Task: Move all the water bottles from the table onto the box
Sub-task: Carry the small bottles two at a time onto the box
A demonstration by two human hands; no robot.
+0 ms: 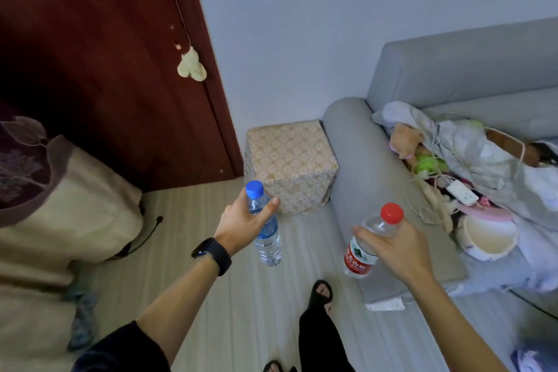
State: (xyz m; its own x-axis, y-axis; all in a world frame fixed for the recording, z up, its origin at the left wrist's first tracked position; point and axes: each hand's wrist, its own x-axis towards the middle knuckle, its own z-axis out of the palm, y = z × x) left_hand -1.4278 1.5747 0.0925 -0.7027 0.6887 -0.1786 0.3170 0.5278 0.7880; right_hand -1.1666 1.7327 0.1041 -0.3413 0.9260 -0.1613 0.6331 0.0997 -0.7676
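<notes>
- table with beige cloth sitting at far left edge of view; no bottles showing on the visible part of it
- dark red door standing behind it; a pale yellow charm hanging on the door's right edge
- left hand reaching forward over the floor, fingers wrapping the neck and shoulder of the blue-cap bottle; thumb lying across the front just under the cap; black watch sitting on the wrist
- blue-cap bottle hanging in the air, tilting slightly, cap up, base pointing down at the floor; not touching anything but the hand
- box with patterned cover sitting on the floor in the corner, between the door and the sofa arm; its top looking bare; blue cap lining up near the box's lower left edge in view, bottle not over the top yet
- person's foot in a black sandal standing on the floor below the two bottles
- right hand closing around the upper part of the red-cap bottle from the right side; red cap sticking out above the fingers, red label showing below them
- red-cap bottle hanging in the air in front of the sofa arm, well short of the box
- grey sofa filling the right side; clothes, toys and a cable piling on the seat
</notes>
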